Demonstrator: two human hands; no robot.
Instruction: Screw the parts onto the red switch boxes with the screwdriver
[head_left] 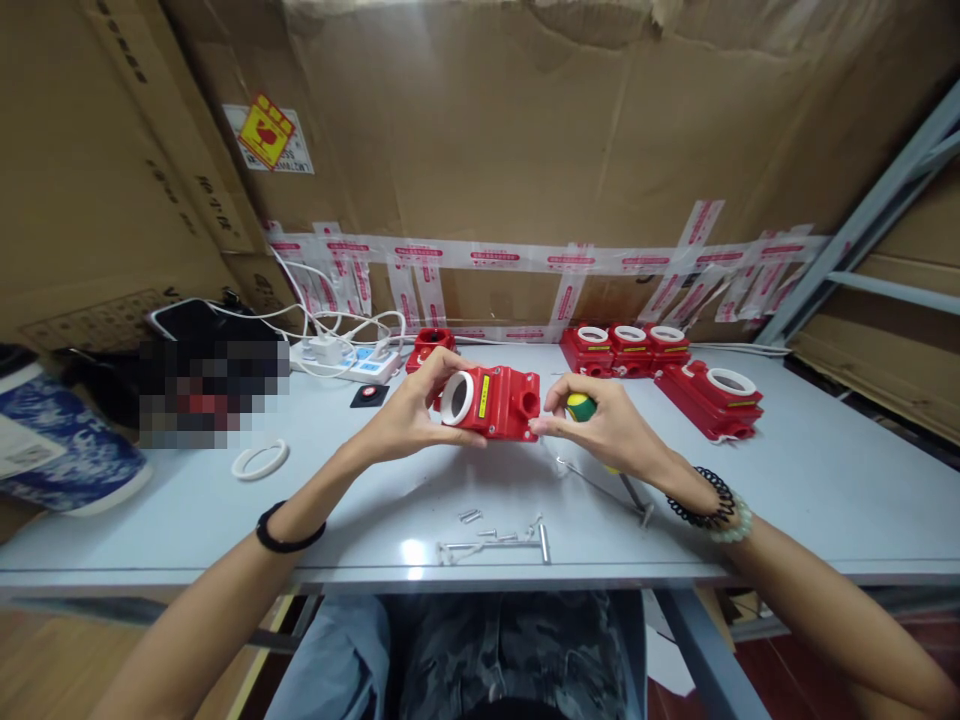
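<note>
My left hand point(420, 405) is closed around the left end of a red housing point(514, 400) with a white ring point(457, 398) and a yellow label, holding it tilted above the table. Thumb and index finger of my right hand point(600, 420) pinch at the housing's lower right corner; whatever small thing is between them is too small to make out. A green-and-yellow screwdriver handle point(581, 406) shows inside that hand, mostly hidden by the fingers and palm. Below it on the table lies a thin metal rod tool point(592, 482). Nearer me are several screws point(487, 534) and a metal T-handle tool point(544, 543).
Three red housings point(626, 350) stand in a row at the back, with another red housing point(712, 400) to their right. Behind my left hand sits a further red part point(429, 346). A power strip point(345, 358) with cables, a loose white ring point(260, 460) and a blue-and-white container point(64, 440) occupy the left.
</note>
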